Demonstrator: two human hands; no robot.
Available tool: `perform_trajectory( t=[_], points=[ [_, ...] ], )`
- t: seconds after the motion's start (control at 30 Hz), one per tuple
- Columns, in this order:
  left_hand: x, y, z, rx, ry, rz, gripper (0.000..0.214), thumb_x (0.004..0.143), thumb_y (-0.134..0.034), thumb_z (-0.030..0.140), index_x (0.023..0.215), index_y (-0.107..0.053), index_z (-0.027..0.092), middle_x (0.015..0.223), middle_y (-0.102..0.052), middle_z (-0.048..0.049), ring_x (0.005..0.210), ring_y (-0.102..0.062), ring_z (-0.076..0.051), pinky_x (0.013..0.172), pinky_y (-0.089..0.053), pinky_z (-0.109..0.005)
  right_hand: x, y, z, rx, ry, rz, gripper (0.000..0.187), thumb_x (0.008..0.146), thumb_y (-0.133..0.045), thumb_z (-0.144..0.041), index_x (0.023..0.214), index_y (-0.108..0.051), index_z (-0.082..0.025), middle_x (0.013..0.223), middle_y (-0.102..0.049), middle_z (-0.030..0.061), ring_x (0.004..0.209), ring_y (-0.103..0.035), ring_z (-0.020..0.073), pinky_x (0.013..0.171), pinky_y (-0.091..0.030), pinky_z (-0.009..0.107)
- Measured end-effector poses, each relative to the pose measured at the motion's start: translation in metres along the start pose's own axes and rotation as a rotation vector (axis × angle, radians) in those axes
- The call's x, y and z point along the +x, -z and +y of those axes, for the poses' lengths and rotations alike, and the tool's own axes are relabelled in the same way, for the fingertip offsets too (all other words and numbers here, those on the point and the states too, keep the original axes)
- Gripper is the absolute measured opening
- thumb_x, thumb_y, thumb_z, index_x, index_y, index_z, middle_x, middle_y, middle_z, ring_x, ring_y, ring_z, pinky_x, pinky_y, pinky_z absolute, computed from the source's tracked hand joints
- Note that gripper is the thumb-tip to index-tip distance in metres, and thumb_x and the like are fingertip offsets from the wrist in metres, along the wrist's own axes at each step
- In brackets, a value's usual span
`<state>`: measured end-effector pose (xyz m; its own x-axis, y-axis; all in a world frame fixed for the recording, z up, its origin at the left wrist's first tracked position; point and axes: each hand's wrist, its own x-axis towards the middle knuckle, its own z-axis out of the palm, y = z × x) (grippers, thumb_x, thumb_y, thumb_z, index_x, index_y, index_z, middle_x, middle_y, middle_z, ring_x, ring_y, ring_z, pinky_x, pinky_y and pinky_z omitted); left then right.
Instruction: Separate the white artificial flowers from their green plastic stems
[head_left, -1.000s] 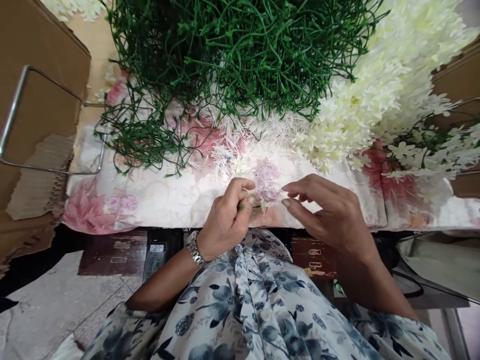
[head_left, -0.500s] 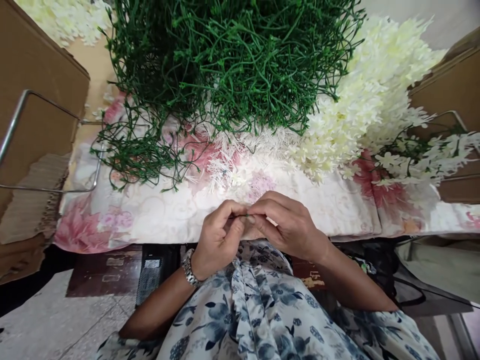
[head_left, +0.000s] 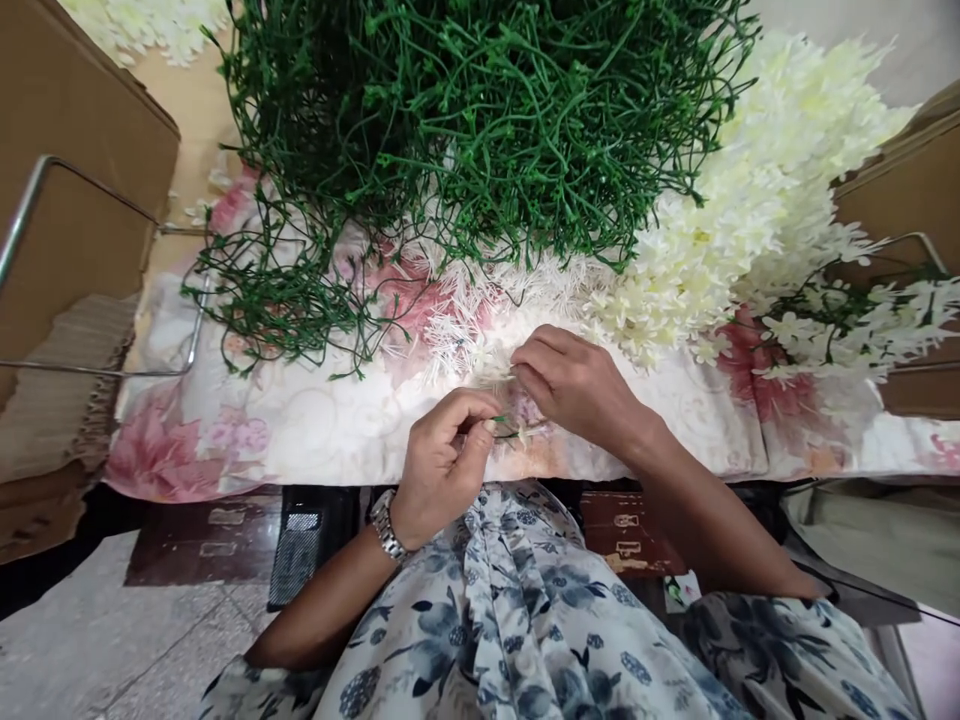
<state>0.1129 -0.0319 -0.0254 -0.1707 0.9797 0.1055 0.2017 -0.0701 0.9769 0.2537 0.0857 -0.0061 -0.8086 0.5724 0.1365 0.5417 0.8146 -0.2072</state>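
Note:
My left hand (head_left: 450, 465), a metal watch at its wrist, pinches a thin green plastic stem (head_left: 504, 434) between thumb and forefinger. The stem juts out to the right over the table's front edge, with a small pale blossom on it. Farther forward, my right hand (head_left: 574, 385) has thumb and fingertips pressed together at a few white flower pieces (head_left: 489, 362); what is between the fingertips is too small to make out. Just beyond lies a scatter of thin white stamen-like pieces (head_left: 457, 325) on the floral cloth (head_left: 322, 425).
A large heap of green plastic stems (head_left: 480, 120) fills the back, with a smaller bunch (head_left: 289, 305) at left. Cream artificial flowers (head_left: 720, 230) pile up at right, beside finished-looking white sprays (head_left: 862, 325). Cardboard boxes (head_left: 75, 180) with metal wire frames (head_left: 34, 215) flank the table.
My right hand has left the left hand and moved forward to the white pieces. The left hand stays nearly in place, and the green stem with its blossom now shows.

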Motion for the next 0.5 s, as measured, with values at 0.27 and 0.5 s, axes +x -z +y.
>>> perform_trajectory(
  t=[0.27, 0.5],
  points=[
    [0.002, -0.002, 0.002, 0.072, -0.056, -0.050, 0.011, 0.081, -0.048, 0.009, 0.083, -0.055, 0.017, 0.097, -0.063, -0.0066, 0.094, -0.059, -0.015, 0.080, -0.046, -0.027, -0.029, 0.002, 0.013, -0.181, -0.088, 0.137, 0.019, 0.087, -0.045, -0.019, 0.075, -0.059, -0.016, 0.072, -0.058, 0.0055, 0.069, -0.052, 0.0153, 0.061, -0.037, 0.027],
    [-0.001, 0.000, -0.001, 0.019, 0.019, -0.022, 0.009, 0.083, -0.050, 0.015, 0.087, -0.058, 0.016, 0.087, -0.063, -0.0042, 0.082, -0.060, -0.013, 0.069, -0.046, -0.023, -0.044, 0.017, 0.019, 0.057, -0.181, 0.083, 0.016, 0.086, -0.046, -0.021, 0.079, -0.060, -0.016, 0.073, -0.059, 0.0034, 0.067, -0.053, 0.0128, 0.060, -0.039, 0.025]
  ],
)
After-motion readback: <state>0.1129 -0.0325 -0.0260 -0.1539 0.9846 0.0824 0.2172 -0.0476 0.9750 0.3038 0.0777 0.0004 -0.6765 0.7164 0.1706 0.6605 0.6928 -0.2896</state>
